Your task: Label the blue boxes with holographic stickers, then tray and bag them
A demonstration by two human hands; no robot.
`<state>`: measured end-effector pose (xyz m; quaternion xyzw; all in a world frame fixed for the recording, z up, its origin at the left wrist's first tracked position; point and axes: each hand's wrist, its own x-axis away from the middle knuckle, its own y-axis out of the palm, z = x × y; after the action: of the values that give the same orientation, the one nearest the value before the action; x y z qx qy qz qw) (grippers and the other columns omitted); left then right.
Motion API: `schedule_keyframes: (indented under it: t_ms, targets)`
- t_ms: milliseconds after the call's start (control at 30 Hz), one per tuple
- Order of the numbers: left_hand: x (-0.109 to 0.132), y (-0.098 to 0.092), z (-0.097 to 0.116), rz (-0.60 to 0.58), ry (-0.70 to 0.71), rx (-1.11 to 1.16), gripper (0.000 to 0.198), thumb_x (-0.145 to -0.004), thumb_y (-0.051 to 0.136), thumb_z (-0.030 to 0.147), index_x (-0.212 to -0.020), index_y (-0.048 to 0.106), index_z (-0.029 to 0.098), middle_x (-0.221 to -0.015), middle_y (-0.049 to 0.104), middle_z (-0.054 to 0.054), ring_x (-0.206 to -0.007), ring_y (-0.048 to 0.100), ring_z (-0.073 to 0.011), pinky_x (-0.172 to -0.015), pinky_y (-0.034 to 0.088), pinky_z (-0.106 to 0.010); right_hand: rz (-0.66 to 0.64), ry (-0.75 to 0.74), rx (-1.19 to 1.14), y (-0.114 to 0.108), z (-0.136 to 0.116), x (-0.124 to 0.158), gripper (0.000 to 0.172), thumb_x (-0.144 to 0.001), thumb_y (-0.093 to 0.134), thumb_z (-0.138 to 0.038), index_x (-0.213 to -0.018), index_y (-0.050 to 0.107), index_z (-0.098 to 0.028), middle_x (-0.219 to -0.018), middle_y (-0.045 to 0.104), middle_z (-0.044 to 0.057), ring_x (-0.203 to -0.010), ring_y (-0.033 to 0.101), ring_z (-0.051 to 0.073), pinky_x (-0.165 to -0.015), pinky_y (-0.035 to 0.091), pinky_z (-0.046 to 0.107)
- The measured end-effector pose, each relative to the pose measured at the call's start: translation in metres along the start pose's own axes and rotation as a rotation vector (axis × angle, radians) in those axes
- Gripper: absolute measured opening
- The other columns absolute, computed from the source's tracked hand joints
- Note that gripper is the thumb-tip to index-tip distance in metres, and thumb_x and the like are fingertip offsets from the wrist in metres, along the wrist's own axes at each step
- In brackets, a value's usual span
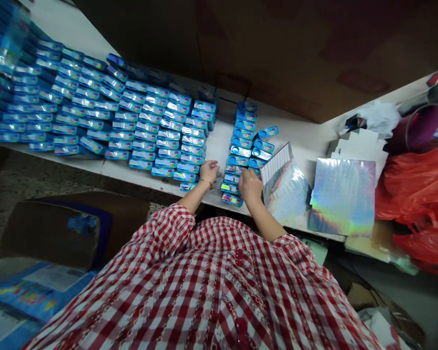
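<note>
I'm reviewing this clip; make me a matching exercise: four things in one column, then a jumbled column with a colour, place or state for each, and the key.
Things:
1. Small boxes in rows
2. Bracelet
3. Right hand
4. Red plastic bag

Matches:
A. around the wrist of the left hand
B. towards the right edge of the picture
C. fingers curled, next to a shorter group of boxes
D. mostly blue

Right pairs: 1-D, 2-A, 3-C, 4-B
</note>
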<state>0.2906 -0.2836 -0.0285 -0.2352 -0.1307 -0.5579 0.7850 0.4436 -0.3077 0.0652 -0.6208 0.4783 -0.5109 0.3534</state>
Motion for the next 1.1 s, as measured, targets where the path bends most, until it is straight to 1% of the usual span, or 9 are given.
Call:
schedule_keyframes:
  t_ms: [67,167,300,500,633,800,933,1000,1100]
  targets:
    - [-0.001,-0.001,0.005,0.037,0.024,-0.043,0.022,-0.068,0.06,0.017,-0.089,0.066,0.011,-0.075,0.064,-0.004,-0.071,0.059,-0.0141,-0.072,0.048,-0.027,-0.053,-0.144,0.115,-0.001,0.003,0.004,0.044,-0.091,0.033,-0.021,-0.132,0.047,-0.026,-0.107,0.059,0.011,-0.081,0.056,0.019,-0.065,0.039,0.028]
    - [0.002,0.002,0.016,-0.02,0.008,-0.041,0.023,-0.072,0.057,0.019,-0.091,0.066,0.011,-0.078,0.065,-0.006,-0.07,0.06,-0.0141,-0.069,0.048,-0.027,-0.043,-0.211,0.151,-0.003,0.008,0.002,0.047,-0.091,0.031,-0.02,-0.137,0.043,-0.022,-0.105,0.057,0.013,-0.082,0.055,0.02,-0.067,0.04,0.03]
    - [0.012,0.0,0.023,-0.073,-0.025,-0.019,0.023,-0.074,0.055,0.019,-0.093,0.065,0.012,-0.08,0.065,-0.005,-0.066,0.058,-0.0119,-0.066,0.048,-0.025,0.023,-0.258,0.033,-0.007,0.015,-0.013,0.045,-0.091,0.033,-0.019,-0.132,0.049,-0.022,-0.112,0.054,0.012,-0.091,0.053,0.021,-0.074,0.041,0.03]
    - [0.029,-0.007,0.02,-0.216,0.092,-0.124,0.043,-0.064,0.069,0.019,-0.106,0.06,0.014,-0.088,0.063,-0.002,-0.063,0.055,-0.0082,-0.064,0.046,-0.022,-0.091,-0.426,-0.086,-0.007,0.018,-0.043,0.035,-0.087,0.041,-0.015,-0.113,0.064,-0.022,-0.111,0.055,0.009,-0.101,0.05,0.02,-0.084,0.041,0.03]
    - [0.032,-0.001,0.018,-0.2,0.099,-0.179,0.044,-0.064,0.069,0.018,-0.107,0.059,0.014,-0.087,0.062,-0.001,-0.058,0.053,-0.0064,-0.061,0.045,-0.021,-0.15,-0.426,-0.113,-0.012,0.015,-0.055,0.025,-0.082,0.048,-0.015,-0.098,0.067,-0.018,-0.108,0.056,0.009,-0.102,0.051,0.02,-0.086,0.041,0.03]
    - [0.034,0.004,0.016,-0.167,0.083,-0.165,0.042,-0.064,0.067,0.015,-0.105,0.059,0.016,-0.083,0.062,0.0,-0.054,0.052,-0.0058,-0.058,0.044,-0.02,-0.257,-0.427,-0.036,-0.03,0.004,-0.065,0.018,-0.08,0.051,-0.016,-0.087,0.068,-0.018,-0.1,0.062,0.008,-0.099,0.054,0.021,-0.083,0.041,0.029]
    - [0.034,0.004,0.013,-0.174,0.077,-0.134,0.042,-0.065,0.067,0.016,-0.106,0.058,0.016,-0.077,0.06,0.002,-0.053,0.05,-0.0059,-0.056,0.041,-0.02,-0.342,-0.252,0.003,-0.034,-0.002,-0.065,0.021,-0.084,0.047,-0.02,-0.091,0.067,-0.02,-0.093,0.068,0.007,-0.089,0.061,0.02,-0.074,0.042,0.027]
    - [0.033,0.005,0.011,-0.169,0.076,-0.125,0.042,-0.065,0.067,0.016,-0.106,0.057,0.016,-0.075,0.059,0.003,-0.052,0.05,-0.006,-0.055,0.041,-0.02,-0.329,-0.171,0.03,-0.031,-0.004,-0.063,0.022,-0.085,0.045,-0.02,-0.094,0.066,-0.02,-0.096,0.069,0.007,-0.091,0.062,0.02,-0.074,0.042,0.027]
    - [0.031,0.005,0.009,-0.165,0.068,-0.114,0.042,-0.065,0.068,0.017,-0.105,0.057,0.016,-0.074,0.058,0.003,-0.051,0.049,-0.0061,-0.055,0.041,-0.02,-0.266,-0.119,0.087,-0.028,-0.006,-0.058,0.024,-0.086,0.047,-0.021,-0.106,0.06,-0.019,-0.099,0.068,0.009,-0.093,0.061,0.021,-0.074,0.042,0.028]
